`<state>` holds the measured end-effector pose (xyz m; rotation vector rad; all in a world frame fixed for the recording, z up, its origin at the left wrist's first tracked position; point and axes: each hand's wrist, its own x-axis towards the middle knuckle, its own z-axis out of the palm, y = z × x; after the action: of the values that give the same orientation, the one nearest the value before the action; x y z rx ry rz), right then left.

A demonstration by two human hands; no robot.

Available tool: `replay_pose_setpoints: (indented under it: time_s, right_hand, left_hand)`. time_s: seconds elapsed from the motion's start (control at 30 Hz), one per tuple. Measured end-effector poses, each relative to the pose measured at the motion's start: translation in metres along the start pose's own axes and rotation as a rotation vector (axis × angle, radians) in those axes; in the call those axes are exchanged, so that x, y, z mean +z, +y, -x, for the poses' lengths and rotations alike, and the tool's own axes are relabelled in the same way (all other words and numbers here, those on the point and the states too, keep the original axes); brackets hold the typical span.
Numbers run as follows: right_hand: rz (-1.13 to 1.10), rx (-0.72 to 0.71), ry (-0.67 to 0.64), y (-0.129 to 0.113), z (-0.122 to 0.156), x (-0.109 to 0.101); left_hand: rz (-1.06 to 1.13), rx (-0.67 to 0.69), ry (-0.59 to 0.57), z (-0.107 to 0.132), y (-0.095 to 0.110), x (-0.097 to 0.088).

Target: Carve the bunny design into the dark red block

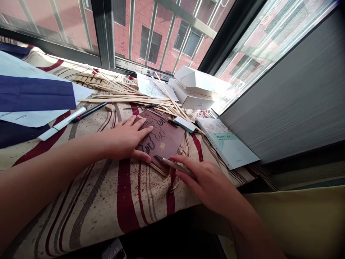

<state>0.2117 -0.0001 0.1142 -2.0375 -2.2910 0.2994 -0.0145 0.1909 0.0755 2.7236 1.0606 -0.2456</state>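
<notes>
A reddish-brown carving block (172,138) with dark cloud-like outlines lies on the striped cloth. Across its left side my left hand (126,138) is spread flat, fingers apart, thumb near the lower edge. My right hand (207,176) grips a carving knife (179,167) between thumb and fingers. The knife's dark metal tip sits over the block's lower edge, close to my left thumb; whether it touches cannot be made out. A pale bare spot (162,146) shows on the block's surface. A thin black pen (172,122) rests along the upper right edge.
Brown shavings dot the striped cloth (107,201). Behind the block lie thin wooden sticks (113,97), a drawing on paper (153,86) and a white box (191,93). A book (226,144) is at right. Markers (64,122) and blue-and-white paper (35,93) lie left. A phone (114,250) is below.
</notes>
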Motion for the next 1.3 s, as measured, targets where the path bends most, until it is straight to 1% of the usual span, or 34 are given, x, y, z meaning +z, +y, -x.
replay_pose_setpoints:
  time_s: [0.1, 0.2, 0.33, 0.53, 0.6, 0.67, 0.8, 0.9, 1.07, 1.17, 1.23, 1.3]
  right_hand:
    - [-0.109, -0.094, 0.060, 0.024, -0.001, -0.001]
    - [-0.090, -0.159, 0.082, 0.036, -0.007, -0.005]
    - [-0.079, -0.201, 0.048, 0.045, -0.017, -0.010]
    - [-0.220, -0.178, -0.039, 0.053, -0.027, -0.015]
    - [-0.212, -0.172, -0.043, 0.053, -0.028, -0.015]
    - [-0.152, -0.169, -0.029, 0.053, -0.027, -0.013]
    - [-0.035, -0.190, 0.043, 0.049, -0.020, -0.004]
    - [0.060, -0.216, 0.098, 0.045, -0.011, 0.007]
    - [0.296, -0.231, 0.169, 0.030, -0.002, 0.026]
    - [0.413, -0.203, 0.174, 0.020, -0.003, 0.033]
    - [0.452, -0.157, 0.165, 0.018, -0.004, 0.034]
    - [0.428, -0.121, 0.173, 0.020, -0.004, 0.035]
  left_hand:
    - [-0.011, -0.004, -0.007, 0.000, 0.002, -0.002]
    - [-0.018, -0.015, -0.020, 0.001, 0.004, -0.004]
    - [-0.011, -0.026, -0.033, 0.003, 0.007, -0.006]
    - [0.008, -0.003, -0.022, 0.002, 0.005, -0.005]
    - [0.012, 0.000, -0.023, 0.002, 0.005, -0.005]
    - [0.010, -0.013, -0.029, 0.002, 0.007, -0.005]
    - [-0.018, -0.048, -0.047, 0.004, 0.013, -0.011]
    - [-0.003, -0.065, -0.063, 0.004, 0.015, -0.012]
    - [-0.029, -0.026, -0.023, 0.001, 0.002, -0.002]
    - [-0.048, -0.006, 0.003, -0.001, -0.005, 0.003]
    - [-0.044, -0.009, 0.000, -0.002, -0.006, 0.003]
    - [-0.041, -0.013, -0.010, -0.001, -0.005, 0.003]
